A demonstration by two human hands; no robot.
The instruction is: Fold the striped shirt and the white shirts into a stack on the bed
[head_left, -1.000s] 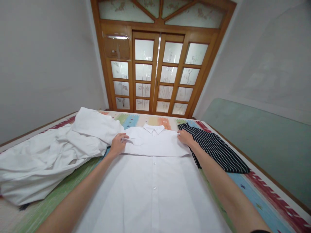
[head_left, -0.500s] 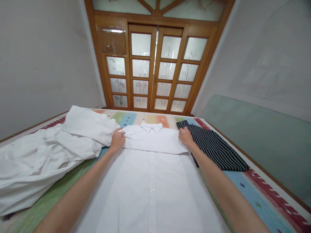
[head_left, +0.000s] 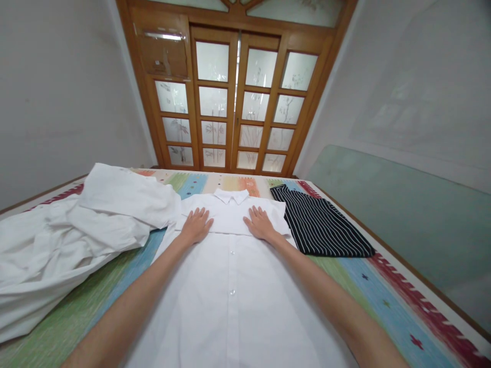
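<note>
At the left, a heap of white fabric (head_left: 115, 204) lies rumpled in soft, thick folds on a woven-looking patterned cover (head_left: 88, 291) with green, blue and red bands. Next comes the left hand (head_left: 196, 226), palm down and fingers loosely spread, gripping nothing, on a white collared shirt (head_left: 230, 217) in the middle. The shirt's crisp pointed collar (head_left: 231, 197) faces the far end; its cloth looks thin, matt and fairly smooth, and below its straight lower edge runs a buttoned white front (head_left: 233, 317) with small glossy buttons, whether one garment or two I cannot tell. The step in hand looks like pressing this upper layer flat; the next move would call for light, even pressure that leaves its edge straight. The right hand (head_left: 260, 223) also lies flat and ungripping on the shirt. Just beside, at the right, lies a neatly flattened black garment (head_left: 326, 222) with narrow white stripes, near a smooth, pale green panel (head_left: 383, 189) with a rounded corner.
</note>
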